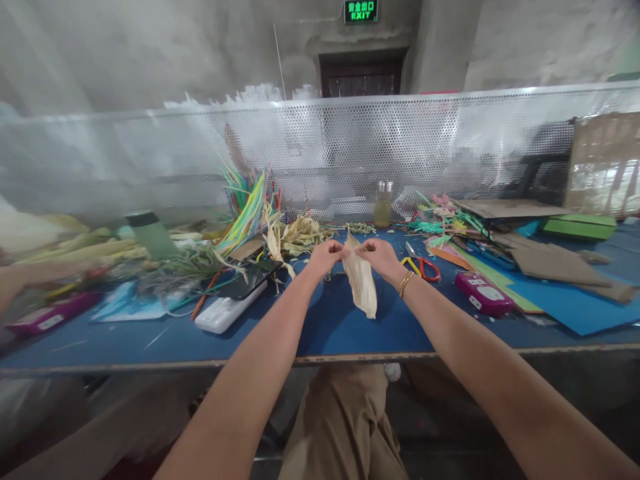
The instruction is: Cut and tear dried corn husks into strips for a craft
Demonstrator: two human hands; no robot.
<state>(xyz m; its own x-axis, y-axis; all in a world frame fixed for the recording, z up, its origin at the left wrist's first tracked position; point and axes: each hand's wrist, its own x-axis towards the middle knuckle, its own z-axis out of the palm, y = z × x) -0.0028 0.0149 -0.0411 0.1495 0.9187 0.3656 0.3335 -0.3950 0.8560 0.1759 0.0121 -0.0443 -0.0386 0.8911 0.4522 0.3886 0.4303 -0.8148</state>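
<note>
A pale dried corn husk (361, 287) hangs between my two hands above the blue tabletop. My left hand (326, 256) pinches its left edge near the top. On the opposite edge, my right hand (379, 257) grips the husk between thumb and fingers. Its narrow tip rises between the hands and its broader end droops toward me. Just right of my right hand lie scissors (429, 269) with red and yellow handles. More dried husks (303, 233) are heaped behind my left hand.
A dark phone (249, 280) rests on a white device (227, 313) at left. Colourful pipe cleaners (249, 207) stand behind. A glass bottle (383, 205) is at the back; a purple box (483, 293), blue paper (570, 303) and cardboard (555, 260) lie right. Another person's arm (30, 273) reaches in at far left.
</note>
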